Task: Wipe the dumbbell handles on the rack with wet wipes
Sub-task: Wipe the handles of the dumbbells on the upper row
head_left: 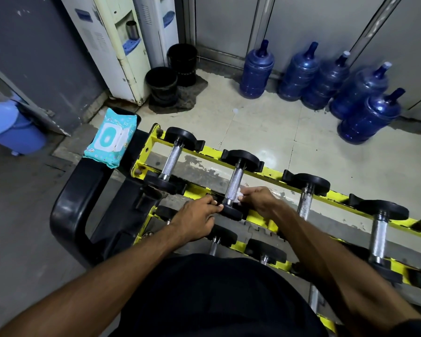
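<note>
A yellow rack [272, 175] holds several black dumbbells with knurled metal handles. My right hand [258, 199] pinches a small white wet wipe [240, 193] against the lower part of the second dumbbell's handle [235, 180]. My left hand [196, 221] grips that dumbbell's near black end weight [231, 212]. Other handles show to the left [170, 159] and to the right [305, 205]. A teal pack of wet wipes [110, 138] lies on the black chair arm beside the rack's left end.
A black chair [83, 205] stands left of the rack. Several blue water jugs [321, 79] line the far wall. Two water dispensers [122, 45] and two black buckets [170, 76] stand at the back left. A blue bin [12, 127] sits at far left.
</note>
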The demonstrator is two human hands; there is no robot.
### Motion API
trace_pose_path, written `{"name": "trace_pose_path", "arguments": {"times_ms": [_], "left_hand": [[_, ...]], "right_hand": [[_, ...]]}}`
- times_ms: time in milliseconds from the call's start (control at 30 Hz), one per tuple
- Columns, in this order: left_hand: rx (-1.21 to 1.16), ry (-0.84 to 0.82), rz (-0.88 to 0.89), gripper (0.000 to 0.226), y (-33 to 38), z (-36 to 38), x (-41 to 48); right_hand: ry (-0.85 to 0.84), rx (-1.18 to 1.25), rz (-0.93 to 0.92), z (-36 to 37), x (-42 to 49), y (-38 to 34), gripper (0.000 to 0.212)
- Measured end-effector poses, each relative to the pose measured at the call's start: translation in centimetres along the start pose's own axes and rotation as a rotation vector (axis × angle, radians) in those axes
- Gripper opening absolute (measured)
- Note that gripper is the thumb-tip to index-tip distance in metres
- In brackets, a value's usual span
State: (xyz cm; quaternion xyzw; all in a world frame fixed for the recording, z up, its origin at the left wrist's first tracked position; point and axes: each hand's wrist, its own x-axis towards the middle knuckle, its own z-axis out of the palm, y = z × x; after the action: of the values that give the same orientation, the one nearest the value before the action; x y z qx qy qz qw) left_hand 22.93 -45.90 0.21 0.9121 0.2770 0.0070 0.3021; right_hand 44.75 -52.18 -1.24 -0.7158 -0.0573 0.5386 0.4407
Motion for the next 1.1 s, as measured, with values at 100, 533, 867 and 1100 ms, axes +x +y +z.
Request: {"name": "trace_pose_path", "arguments": {"times_ms": [100,533,867,1100], "left_hand": [[-0.011,0.007,-0.001,0.042,0.0,0.0,0.1],[0.001,-0.023,0.0,0.042,-0.1,-0.2,0.2],[0.008,-0.031,0.005,0.041,-0.1,-0.5,0.4],[0.015,-0.043,0.022,0.042,-0.1,-0.5,0.4]], "right_hand": [[0.069,0.116,-0.043,0.0,0.3,-0.4,0.01],[0.109,0.344,-0.006,0.7,2.3,-2.3,0.027],[0.001,0.242,0.073,1.0,2.6,-2.1,0.032],[0.169,0.495,-0.012,1.4,3.1,-2.6,0.023]]}}
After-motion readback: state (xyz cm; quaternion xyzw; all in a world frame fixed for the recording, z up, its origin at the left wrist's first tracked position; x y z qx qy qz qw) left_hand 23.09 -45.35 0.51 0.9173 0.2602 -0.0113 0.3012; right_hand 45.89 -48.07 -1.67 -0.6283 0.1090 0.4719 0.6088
